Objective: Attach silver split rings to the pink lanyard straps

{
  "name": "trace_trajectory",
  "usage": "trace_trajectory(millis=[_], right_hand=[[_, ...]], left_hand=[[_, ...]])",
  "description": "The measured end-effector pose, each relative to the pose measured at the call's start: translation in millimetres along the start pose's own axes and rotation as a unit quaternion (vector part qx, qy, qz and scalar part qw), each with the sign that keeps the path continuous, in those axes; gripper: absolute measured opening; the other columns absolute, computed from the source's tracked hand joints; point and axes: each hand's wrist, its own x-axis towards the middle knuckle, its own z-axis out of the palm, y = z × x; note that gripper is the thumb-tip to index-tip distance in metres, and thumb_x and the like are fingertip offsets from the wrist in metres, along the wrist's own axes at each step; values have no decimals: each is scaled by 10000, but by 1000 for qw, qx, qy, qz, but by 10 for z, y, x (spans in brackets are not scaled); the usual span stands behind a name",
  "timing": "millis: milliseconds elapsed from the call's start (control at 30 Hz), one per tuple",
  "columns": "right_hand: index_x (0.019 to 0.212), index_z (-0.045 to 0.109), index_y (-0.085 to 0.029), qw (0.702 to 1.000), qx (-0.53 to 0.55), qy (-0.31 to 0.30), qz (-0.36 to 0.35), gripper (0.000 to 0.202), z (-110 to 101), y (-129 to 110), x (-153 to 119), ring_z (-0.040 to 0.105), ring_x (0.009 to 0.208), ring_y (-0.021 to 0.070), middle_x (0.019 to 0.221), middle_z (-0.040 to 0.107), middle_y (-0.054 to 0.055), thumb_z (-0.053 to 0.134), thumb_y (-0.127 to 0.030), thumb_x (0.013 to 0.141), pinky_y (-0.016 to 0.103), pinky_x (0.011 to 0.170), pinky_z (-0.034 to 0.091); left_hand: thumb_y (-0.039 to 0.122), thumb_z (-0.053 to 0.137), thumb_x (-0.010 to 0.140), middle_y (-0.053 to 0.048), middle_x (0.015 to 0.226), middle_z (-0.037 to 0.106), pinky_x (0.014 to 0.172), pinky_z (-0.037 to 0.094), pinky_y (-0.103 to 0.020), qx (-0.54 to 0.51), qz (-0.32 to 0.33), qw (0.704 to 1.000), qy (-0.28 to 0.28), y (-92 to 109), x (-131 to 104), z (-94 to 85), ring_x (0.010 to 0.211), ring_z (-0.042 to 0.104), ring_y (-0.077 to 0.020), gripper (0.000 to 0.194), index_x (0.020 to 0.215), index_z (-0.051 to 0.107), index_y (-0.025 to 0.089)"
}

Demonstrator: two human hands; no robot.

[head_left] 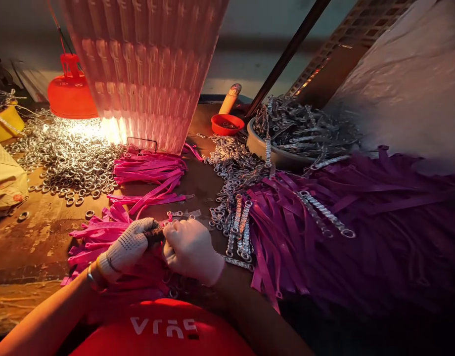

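My left hand (133, 247), in a dotted knit glove with the fingertips bare or dark, is closed in a pinch. Against it, my right hand (192, 249) in a white glove is curled shut, knuckles up. What they grip between them is mostly hidden. Just beyond the fingers, a pink strap end (170, 215) and small metal rings (180, 213) peek out. A heap of bright pink straps (97, 235) lies under and left of the left hand. Braided metal strips with ring ends (244, 230) rest right of the right hand.
Loose metal rings (75, 163) are piled under a red lamp (71, 96). Beside it leans a ribbed translucent panel (146, 64). A red bowl (227, 124) and a grey basin (260, 148) of metal strips stand behind. Purple-looking straps (361, 232) cover the right side.
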Motion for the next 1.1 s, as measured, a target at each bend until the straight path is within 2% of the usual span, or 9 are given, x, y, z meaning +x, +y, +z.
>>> trace_trajectory(millis=[100, 267, 433, 533, 633, 767, 867, 933, 1100], right_hand=[[819, 636, -176, 1000, 5, -6, -14, 131, -17, 97, 24, 427, 648, 198, 687, 575, 51, 508, -207, 806, 346, 603, 243], [1033, 653, -182, 984, 109, 6, 143, 264, 128, 240, 165, 519, 790, 195, 861, 635, 56, 437, -138, 887, 323, 684, 317], [773, 643, -176, 994, 73, -23, 83, 152, 171, 494, 355, 490, 673, 193, 703, 613, 61, 508, -225, 823, 338, 625, 267], [789, 643, -161, 994, 90, -49, 41, 190, 218, 623, 378, 498, 647, 178, 720, 646, 75, 518, -288, 855, 327, 610, 258], [838, 643, -172, 960, 186, -50, 205, 281, 379, 653, 335, 554, 656, 160, 733, 673, 48, 478, -367, 955, 295, 595, 276], [814, 631, -201, 883, 243, -20, 402, 348, 575, 722, 224, 614, 657, 152, 713, 690, 19, 435, -406, 1015, 270, 584, 291], [867, 636, -204, 879, 232, 40, 414, 349, 611, 853, 153, 647, 702, 169, 742, 699, 35, 409, -415, 1027, 256, 629, 349], [953, 649, -209, 873, 250, 60, 415, 327, 626, 925, 117, 669, 726, 176, 780, 717, 41, 395, -398, 1031, 247, 647, 396], [1232, 614, -195, 867, 283, 74, 403, 304, 666, 945, 75, 706, 909, 207, 1007, 756, 84, 450, -298, 998, 278, 786, 492]], left_hand=[[192, 496, 756, 13, 589, 507, 501, 297, -223, 94, 47, 994, -8, 155, 112, -65, 535, 408, -105, 81, 681, 516, 171], [172, 525, 698, -13, 654, 584, 559, 335, -241, 246, 110, 961, 57, 340, 425, -170, 611, 460, -130, 54, 690, 579, 167], [257, 502, 718, 29, 555, 485, 444, 313, -207, 72, 9, 997, -36, 313, 666, -223, 458, 389, -90, 86, 719, 536, 178], [354, 568, 740, 48, 544, 444, 391, 258, -182, -38, -52, 995, -79, 292, 791, -270, 409, 322, -62, 180, 742, 533, 178], [378, 606, 761, 66, 529, 397, 369, 212, -170, -73, -90, 990, -80, 311, 1036, -299, 383, 260, -42, 216, 739, 549, 171], [307, 564, 804, -8, 597, 550, 443, 360, -216, 157, 0, 987, -39, 376, 1679, -309, 466, 448, -103, 209, 838, 683, 139], [251, 532, 867, -92, 901, 718, 760, 511, -303, 400, 118, 903, 106, 395, 2240, -269, 843, 653, -207, 269, 1012, 735, 149], [219, 550, 871, -120, 1026, 725, 887, 495, -356, 454, 127, 874, 121, 373, 2513, -203, 981, 657, -252, 295, 1097, 729, 154], [155, 570, 846, -158, 1147, 683, 886, 488, -356, 457, 131, 871, 124, 360, 2587, -127, 1001, 649, -257, 331, 1148, 705, 142]])
